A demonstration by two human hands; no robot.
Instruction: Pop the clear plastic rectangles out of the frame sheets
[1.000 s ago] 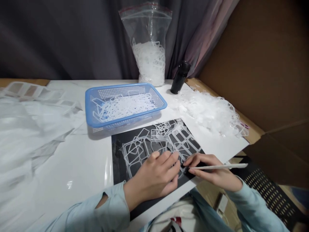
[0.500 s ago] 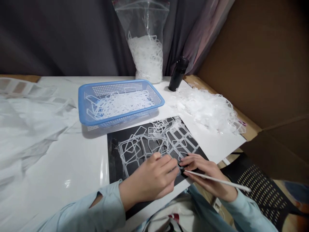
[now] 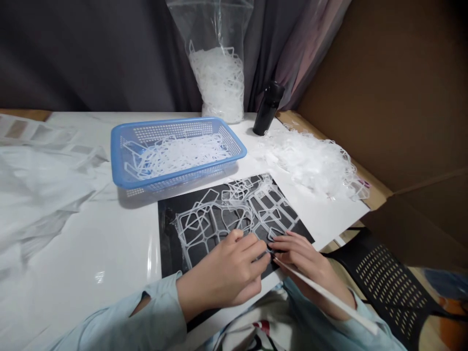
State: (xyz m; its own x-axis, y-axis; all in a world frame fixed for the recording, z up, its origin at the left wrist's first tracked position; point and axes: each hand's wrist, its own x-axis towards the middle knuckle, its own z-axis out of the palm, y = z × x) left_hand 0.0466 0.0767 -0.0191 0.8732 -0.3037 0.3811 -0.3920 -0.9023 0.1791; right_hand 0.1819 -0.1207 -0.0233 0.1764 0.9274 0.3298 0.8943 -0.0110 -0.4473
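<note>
White stick [image 3: 329,295] held in my right grip [image 3: 307,261], can't tell if curled left grip [image 3: 228,265] holds anything, black mat [image 3: 170,248] near front bench [image 3: 124,253] edge, room leftward.

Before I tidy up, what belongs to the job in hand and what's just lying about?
Job: white plastic frames; black rectangular mat; thin white stick in the right hand; likely blue perforated plastic basket, clear plastic bag.
Apparently incidental: black cylindrical bottle; black perforated chair.
</note>
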